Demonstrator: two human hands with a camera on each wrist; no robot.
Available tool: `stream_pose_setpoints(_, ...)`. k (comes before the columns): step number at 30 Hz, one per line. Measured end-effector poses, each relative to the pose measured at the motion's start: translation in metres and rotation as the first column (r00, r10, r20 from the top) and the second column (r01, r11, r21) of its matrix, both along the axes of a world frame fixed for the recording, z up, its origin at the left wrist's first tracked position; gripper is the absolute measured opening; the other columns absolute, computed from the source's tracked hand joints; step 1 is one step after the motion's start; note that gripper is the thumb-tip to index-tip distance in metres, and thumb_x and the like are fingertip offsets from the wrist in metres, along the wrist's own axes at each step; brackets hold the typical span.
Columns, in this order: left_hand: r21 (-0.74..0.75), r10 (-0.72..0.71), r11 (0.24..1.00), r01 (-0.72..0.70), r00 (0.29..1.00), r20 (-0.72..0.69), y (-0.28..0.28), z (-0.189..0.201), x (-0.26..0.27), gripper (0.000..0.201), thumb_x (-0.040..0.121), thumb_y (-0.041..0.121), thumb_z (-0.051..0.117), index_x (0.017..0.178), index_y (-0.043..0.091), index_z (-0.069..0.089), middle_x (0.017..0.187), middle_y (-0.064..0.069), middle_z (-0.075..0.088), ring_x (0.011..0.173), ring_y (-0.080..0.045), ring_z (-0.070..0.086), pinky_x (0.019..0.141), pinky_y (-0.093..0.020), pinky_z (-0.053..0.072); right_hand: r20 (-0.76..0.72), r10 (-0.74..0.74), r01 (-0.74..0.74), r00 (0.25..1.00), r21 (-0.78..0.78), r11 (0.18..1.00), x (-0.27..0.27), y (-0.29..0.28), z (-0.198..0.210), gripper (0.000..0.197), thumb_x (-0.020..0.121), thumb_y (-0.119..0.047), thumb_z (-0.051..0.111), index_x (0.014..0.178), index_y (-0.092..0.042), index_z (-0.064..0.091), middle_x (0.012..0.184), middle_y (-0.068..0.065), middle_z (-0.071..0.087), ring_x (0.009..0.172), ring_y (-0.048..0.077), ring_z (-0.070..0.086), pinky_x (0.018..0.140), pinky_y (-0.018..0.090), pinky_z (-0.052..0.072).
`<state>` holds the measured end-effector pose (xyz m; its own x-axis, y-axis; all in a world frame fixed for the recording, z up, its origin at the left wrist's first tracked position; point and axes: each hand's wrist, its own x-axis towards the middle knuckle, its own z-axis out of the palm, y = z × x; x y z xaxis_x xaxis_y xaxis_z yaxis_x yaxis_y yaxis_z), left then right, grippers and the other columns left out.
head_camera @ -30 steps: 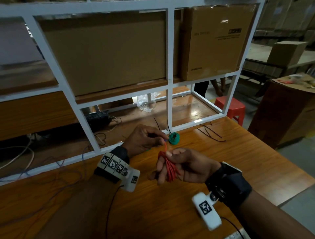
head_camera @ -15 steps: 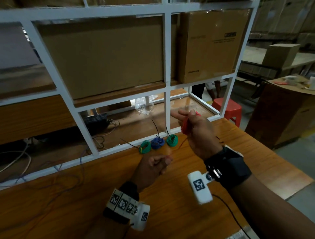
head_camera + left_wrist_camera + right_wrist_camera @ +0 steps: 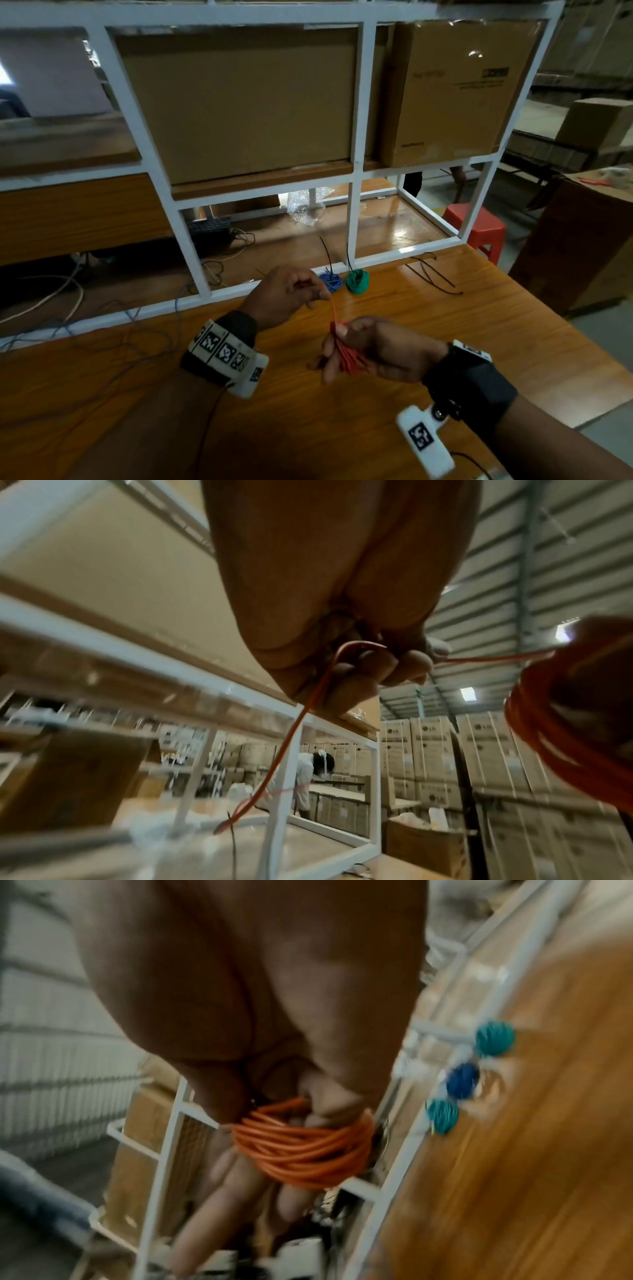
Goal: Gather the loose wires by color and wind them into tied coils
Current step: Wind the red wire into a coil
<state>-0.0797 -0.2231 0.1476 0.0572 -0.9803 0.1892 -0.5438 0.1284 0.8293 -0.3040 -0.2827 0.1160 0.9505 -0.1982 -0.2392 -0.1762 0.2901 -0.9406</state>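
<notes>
Looking down, your right hand [image 3: 373, 349] holds the red coil [image 3: 347, 356] above the tabletop [image 3: 479, 325]; your left hand [image 3: 287, 294] pinches its free end. Left wrist: fingers [image 3: 363, 674] curl round wire. Right wrist: loops wrap your fingers [image 3: 240, 1185].

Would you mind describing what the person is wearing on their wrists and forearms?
Both forearms are bare, without sleeves. The left wrist carries a black band with a white strip of square black-and-white markers, and a thin dark cable trails from it. The right wrist has a wide black strap with a white block bearing one such marker.
</notes>
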Motion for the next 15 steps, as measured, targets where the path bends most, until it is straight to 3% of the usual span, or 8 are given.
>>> stream_pose_setpoints(1,-0.015,0.014,1.000,-0.016,0.994,-0.107,-0.002,-0.002,-0.001,0.013,0.088,0.024,0.072,0.086,0.012,0.076,0.080,0.000,0.073,0.067,-0.010,0.067,0.061,-0.025,0.054,0.105,-0.006,-0.012,0.995,0.171,0.985,0.003,0.002,0.004,0.035,0.111,-0.027,0.042,0.113,0.000,0.065,0.111,0.028,0.070,0.134,0.049,0.050,0.122,0.059,0.029)
stream_pose_setpoints(3,-0.018,0.046,0.998,-0.053,0.961,-0.273,-0.006,-0.012,-0.007,0.011,0.090,0.022,0.069,0.088,0.014,0.076,0.083,-0.008,0.072,0.067,-0.015,0.065,0.061,-0.030,0.051,0.267,-0.078,-0.045,0.960,0.428,0.903,0.009,0.001,0.011,0.030,0.109,-0.024,0.046,0.115,0.001,0.062,0.116,0.028,0.067,0.128,0.040,0.054,0.116,0.047,0.038)
stream_pose_setpoints(5,0.001,0.043,0.999,-0.047,0.915,-0.401,-0.006,-0.025,-0.016,0.011,0.088,0.030,0.072,0.093,0.021,0.077,0.086,-0.009,0.073,0.074,-0.028,0.062,0.066,-0.039,0.049,0.380,-0.170,-0.044,0.909,0.494,0.868,0.016,-0.001,0.019,0.032,0.109,-0.024,0.046,0.120,0.002,0.061,0.120,0.026,0.069,0.118,0.031,0.066,0.111,0.039,0.045)
stream_pose_setpoints(6,0.015,0.026,1.000,-0.022,0.893,-0.449,-0.004,-0.031,-0.023,0.013,0.084,0.032,0.074,0.095,0.025,0.076,0.085,-0.004,0.072,0.074,-0.029,0.060,0.064,-0.037,0.049,0.433,-0.200,-0.050,0.879,0.501,0.864,0.019,-0.002,0.024,0.034,0.110,-0.024,0.043,0.122,0.003,0.061,0.122,0.025,0.070,0.118,0.030,0.068,0.112,0.039,0.046)
stream_pose_setpoints(8,0.081,0.030,0.997,0.014,0.856,-0.517,-0.001,-0.042,-0.040,0.009,0.087,0.036,0.070,0.092,0.029,0.073,0.074,0.005,0.065,0.064,-0.018,0.055,0.054,-0.029,0.043,0.480,-0.288,-0.006,0.829,0.523,0.852,0.021,-0.005,0.034,0.041,0.111,-0.023,0.035,0.124,0.005,0.062,0.131,0.027,0.066,0.121,0.032,0.068,0.111,0.039,0.048)
stream_pose_setpoints(10,0.144,0.080,0.989,-0.021,0.906,-0.417,0.007,-0.051,-0.056,0.016,0.099,0.032,0.060,0.090,0.028,0.072,0.063,0.010,0.059,0.056,-0.010,0.049,0.051,-0.025,0.038,0.418,-0.452,0.175,0.788,0.552,0.815,0.023,-0.012,0.043,0.043,0.110,-0.025,0.036,0.118,0.004,0.066,0.136,0.029,0.062,0.118,0.033,0.069,0.104,0.040,0.054)
stream_pose_setpoints(12,0.126,0.077,0.990,-0.058,0.986,-0.146,0.017,-0.059,-0.063,0.023,0.102,0.035,0.055,0.085,0.033,0.070,0.059,0.016,0.056,0.056,-0.003,0.051,0.058,-0.025,0.042,0.325,-0.615,0.494,0.718,0.385,0.780,0.023,-0.020,0.046,0.042,0.112,-0.027,0.034,0.114,-0.001,0.066,0.129,0.024,0.069,0.112,0.028,0.070,0.102,0.040,0.053)
stream_pose_setpoints(15,0.058,0.086,0.994,-0.094,0.989,0.124,0.026,-0.062,-0.058,0.032,0.102,0.040,0.051,0.075,0.026,0.061,0.064,0.007,0.057,0.059,-0.008,0.052,0.060,-0.039,0.045,0.294,-0.679,0.740,0.672,-0.240,0.628,0.019,-0.031,0.032,0.040,0.113,-0.032,0.034,0.115,-0.008,0.067,0.113,0.006,0.078,0.108,0.009,0.070,0.090,0.027,0.050)
